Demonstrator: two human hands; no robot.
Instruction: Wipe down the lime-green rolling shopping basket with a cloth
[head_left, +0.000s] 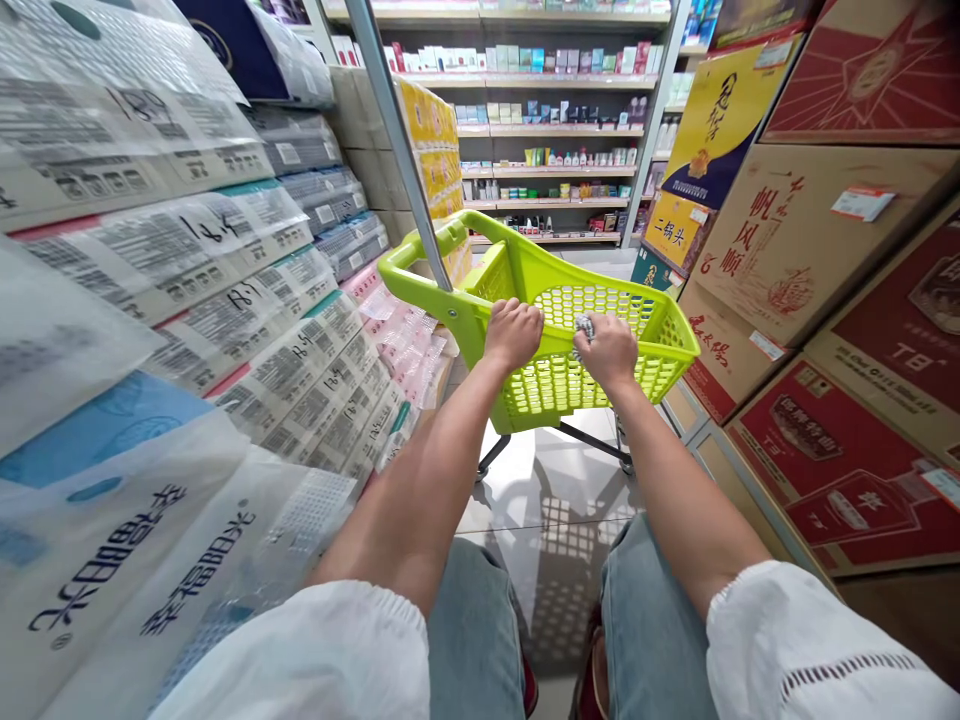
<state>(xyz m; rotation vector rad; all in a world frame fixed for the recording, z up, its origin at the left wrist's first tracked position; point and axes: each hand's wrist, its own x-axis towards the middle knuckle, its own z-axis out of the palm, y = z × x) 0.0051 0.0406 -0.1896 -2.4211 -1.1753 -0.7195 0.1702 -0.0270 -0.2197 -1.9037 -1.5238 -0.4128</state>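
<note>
A lime-green plastic shopping cart (675, 352) with perforated sides stands crosswise in front of me, its handle end to the left. My left hand (514, 336) is closed around the near top rim of the basket. A little to the right, my right hand (611, 352) is closed on a crumpled grey-and-white cloth (583, 334) and rests at the same rim. Much of the cloth is hidden under the fingers. A grey metal pole (409, 160) rises from the cart near its handle.
Stacked plastic-wrapped paper packs (247, 290) line the left side, with yellow-sided cartons (427, 130) beyond. Printed cardboard boxes (817, 240) are piled high on the right. Shelves of small goods (555, 135) close off the far end. Tiled floor (517, 500) lies under the cart.
</note>
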